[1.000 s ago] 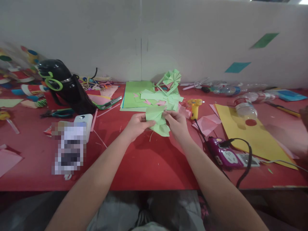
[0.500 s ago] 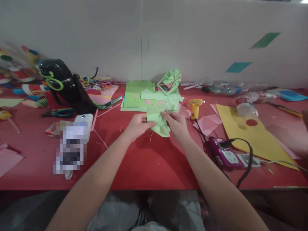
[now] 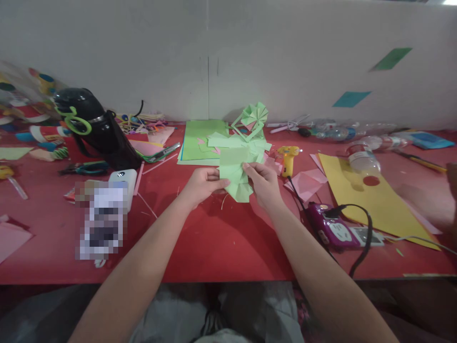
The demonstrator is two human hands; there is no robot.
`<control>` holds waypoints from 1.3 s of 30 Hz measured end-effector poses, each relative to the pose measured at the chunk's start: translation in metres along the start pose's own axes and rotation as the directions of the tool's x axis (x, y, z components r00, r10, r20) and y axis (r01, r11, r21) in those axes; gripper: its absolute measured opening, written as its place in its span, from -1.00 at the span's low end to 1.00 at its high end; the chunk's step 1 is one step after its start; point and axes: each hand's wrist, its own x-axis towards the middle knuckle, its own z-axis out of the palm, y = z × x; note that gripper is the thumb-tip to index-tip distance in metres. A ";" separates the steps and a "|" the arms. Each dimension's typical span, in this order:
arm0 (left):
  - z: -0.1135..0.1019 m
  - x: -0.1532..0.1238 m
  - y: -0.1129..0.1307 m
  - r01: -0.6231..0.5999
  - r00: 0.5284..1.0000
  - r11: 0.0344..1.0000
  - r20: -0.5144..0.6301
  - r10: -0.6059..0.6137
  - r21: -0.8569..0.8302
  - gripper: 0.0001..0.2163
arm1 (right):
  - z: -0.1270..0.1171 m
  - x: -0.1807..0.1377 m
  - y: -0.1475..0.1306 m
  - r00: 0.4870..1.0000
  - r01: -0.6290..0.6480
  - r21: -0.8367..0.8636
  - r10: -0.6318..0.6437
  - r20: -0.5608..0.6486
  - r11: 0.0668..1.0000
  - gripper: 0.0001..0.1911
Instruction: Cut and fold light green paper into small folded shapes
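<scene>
A creased piece of light green paper is held up over the red table between my two hands. My left hand pinches its left edge, thumb in front and fingers partly hidden behind. On the right side, the thumb and fingers of my right hand grip the same paper. Folds show along its lower part. Right behind it lie cut green paper scraps on a stack of green sheets. A folded green paper piece with a pleated round top stands at the back.
To the right are a yellow glue gun, a purple power socket with cables, yellow paper and a plastic bottle. On the left are a black flask, a box cutter, pliers and a pixelated object.
The green paper has been turned more upright and flat to my view, with its upper part now standing higher. Both hands keep hold of it. The whole view has shifted slightly.
</scene>
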 end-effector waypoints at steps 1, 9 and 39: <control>0.000 0.000 0.000 -0.006 1.000 1.000 -0.025 0.006 0.006 -0.70 | 0.000 0.000 0.000 1.000 0.006 -0.006 -0.006 -0.003 1.000 -0.67; 0.002 0.002 0.003 -0.076 0.992 0.996 -0.094 0.081 0.050 -0.65 | 0.003 -0.004 -0.005 0.999 0.017 0.009 -0.017 -0.039 1.000 -0.66; 0.008 0.001 -0.003 -0.030 0.998 0.991 -0.058 0.022 -0.128 -0.57 | 0.012 -0.011 -0.007 0.990 -0.112 0.128 0.101 0.094 0.985 -0.69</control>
